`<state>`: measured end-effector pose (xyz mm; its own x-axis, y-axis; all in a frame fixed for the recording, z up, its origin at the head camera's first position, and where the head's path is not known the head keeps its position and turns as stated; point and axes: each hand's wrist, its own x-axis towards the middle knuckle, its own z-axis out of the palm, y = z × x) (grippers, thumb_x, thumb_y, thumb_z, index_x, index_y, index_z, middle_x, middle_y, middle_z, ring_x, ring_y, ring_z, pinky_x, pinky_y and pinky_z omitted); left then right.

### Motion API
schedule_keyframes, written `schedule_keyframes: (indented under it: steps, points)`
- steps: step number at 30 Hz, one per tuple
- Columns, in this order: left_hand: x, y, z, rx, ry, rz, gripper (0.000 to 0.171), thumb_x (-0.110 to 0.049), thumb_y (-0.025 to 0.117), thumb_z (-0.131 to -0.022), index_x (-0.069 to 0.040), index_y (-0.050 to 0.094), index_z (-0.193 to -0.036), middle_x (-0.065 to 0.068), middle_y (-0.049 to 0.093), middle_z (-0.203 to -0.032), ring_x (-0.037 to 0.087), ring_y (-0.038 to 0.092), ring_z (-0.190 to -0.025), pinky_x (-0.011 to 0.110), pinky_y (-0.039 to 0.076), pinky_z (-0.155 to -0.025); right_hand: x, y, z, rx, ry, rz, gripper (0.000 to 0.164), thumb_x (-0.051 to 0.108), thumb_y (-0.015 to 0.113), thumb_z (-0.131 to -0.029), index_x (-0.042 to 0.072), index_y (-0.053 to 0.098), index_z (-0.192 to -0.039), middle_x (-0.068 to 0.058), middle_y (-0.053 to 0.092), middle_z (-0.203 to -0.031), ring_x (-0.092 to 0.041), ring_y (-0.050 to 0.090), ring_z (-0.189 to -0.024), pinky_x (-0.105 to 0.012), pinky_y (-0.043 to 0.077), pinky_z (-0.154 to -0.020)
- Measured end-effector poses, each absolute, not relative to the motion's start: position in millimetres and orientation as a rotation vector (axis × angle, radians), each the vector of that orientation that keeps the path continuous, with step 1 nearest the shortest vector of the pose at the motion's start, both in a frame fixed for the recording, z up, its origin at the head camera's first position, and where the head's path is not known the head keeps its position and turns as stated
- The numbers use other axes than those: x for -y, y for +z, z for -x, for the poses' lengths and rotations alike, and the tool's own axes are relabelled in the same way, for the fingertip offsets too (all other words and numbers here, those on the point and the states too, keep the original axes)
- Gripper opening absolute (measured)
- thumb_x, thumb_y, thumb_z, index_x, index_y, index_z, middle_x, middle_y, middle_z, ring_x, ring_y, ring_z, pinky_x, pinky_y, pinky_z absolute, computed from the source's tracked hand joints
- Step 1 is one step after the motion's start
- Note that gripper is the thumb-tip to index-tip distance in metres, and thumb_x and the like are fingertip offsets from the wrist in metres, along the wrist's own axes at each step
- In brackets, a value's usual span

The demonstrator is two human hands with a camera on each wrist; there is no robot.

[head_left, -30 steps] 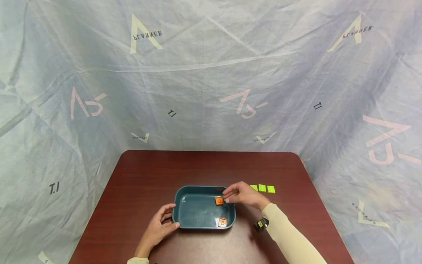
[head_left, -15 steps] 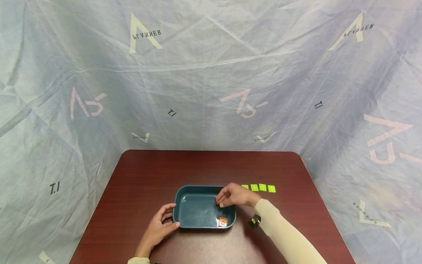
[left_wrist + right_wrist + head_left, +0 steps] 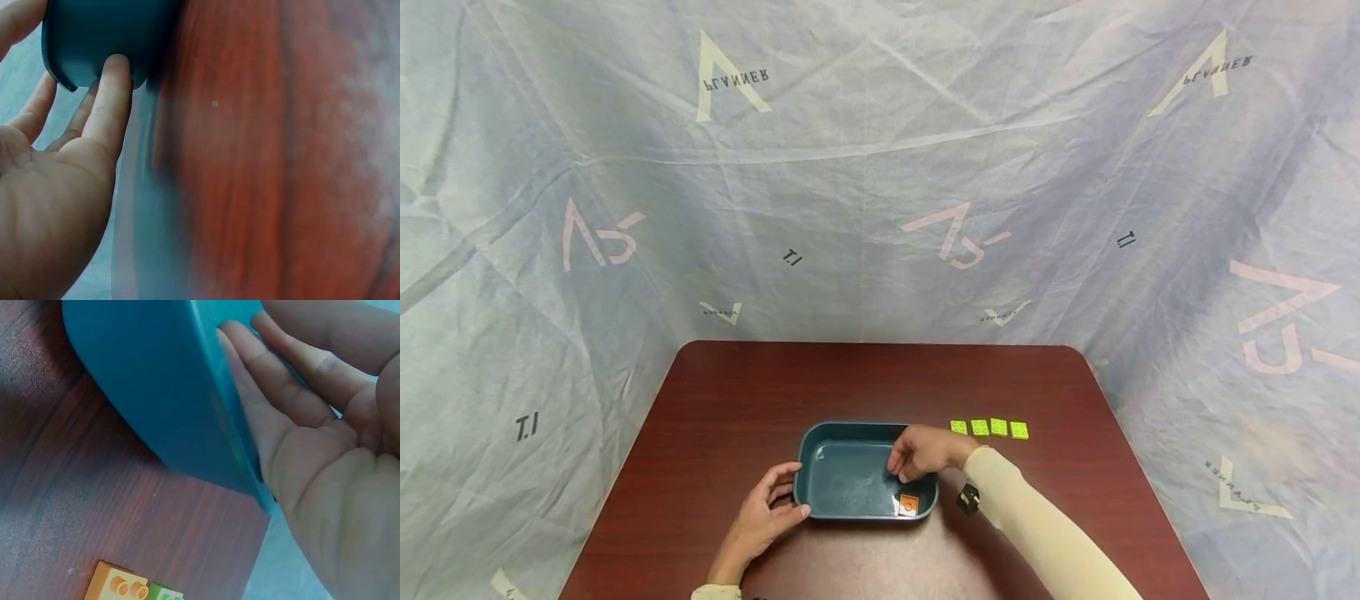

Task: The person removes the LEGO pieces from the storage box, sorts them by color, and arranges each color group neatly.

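Observation:
A dark teal rectangular tray (image 3: pixel 842 517) stands on the table in the head view. My left hand (image 3: pixel 763 508) steadies its left end, thumb at the near corner and fingers at the left rim. In the left wrist view the outstretched thumb touches the tray's teal wall (image 3: pixel 94 37). My right hand (image 3: pixel 925 450) reaches over the right rim into the tray, fingers curled together where an orange brick was visible; that brick is now hidden behind them. Another orange brick (image 3: pixel 908 505) lies in the near right corner. The right wrist view shows the fingers over the rim, tips partly hidden.
Several lime-green studded bricks (image 3: pixel 980 427) lie in a row on the table behind the right wrist. An orange studded brick (image 3: pixel 115 584) lies on the table beside a green brick (image 3: pixel 164 592). Grey printed sheeting (image 3: pixel 865 250) encloses the reddish-brown table (image 3: pixel 737 392).
My right hand has moved left and slightly toward me into the tray, its fingers covering the farther orange brick. More green bricks show behind the wrist. The left hand and tray have stayed put.

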<state>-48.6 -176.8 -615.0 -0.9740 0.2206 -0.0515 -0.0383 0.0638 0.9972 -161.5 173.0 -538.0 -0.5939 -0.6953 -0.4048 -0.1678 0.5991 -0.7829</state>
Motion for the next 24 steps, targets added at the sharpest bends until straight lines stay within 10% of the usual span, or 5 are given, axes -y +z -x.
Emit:
schedule_keyframes:
  steps: [24]
  points:
    - [177,-617,49,-2.135,2.038,-0.221,0.071,0.0,0.082,-0.089,-0.001,0.048,-0.152,0.029,0.055,-0.145,0.045,0.058,-0.131,0.026,0.06,-0.093,-154,-540,152,-2.134,-0.709,0.577,0.021,-0.006,0.076,-0.089,0.007,0.081,-0.106,0.001,0.078,-0.098,-0.012,0.075,-0.081,-0.039,0.066,-0.074]
